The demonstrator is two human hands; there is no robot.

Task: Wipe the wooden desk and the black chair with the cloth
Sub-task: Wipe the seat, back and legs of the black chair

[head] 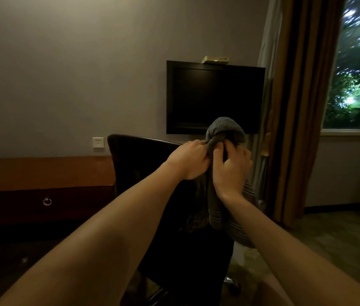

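Both of my hands hold a grey striped cloth in the air above the black chair. My left hand pinches the cloth's left side. My right hand grips it from the right, and the cloth's long end hangs down past my right wrist. The chair's back stands in front of me, its seat dark and mostly hidden behind my arms. The wooden desk runs along the wall at the left, with a ring-pull drawer in its front.
A dark wall-mounted TV hangs behind the cloth, with a small box on top. A wall socket sits above the desk. Brown curtains and a window are at the right. The chair's metal base rests on the floor.
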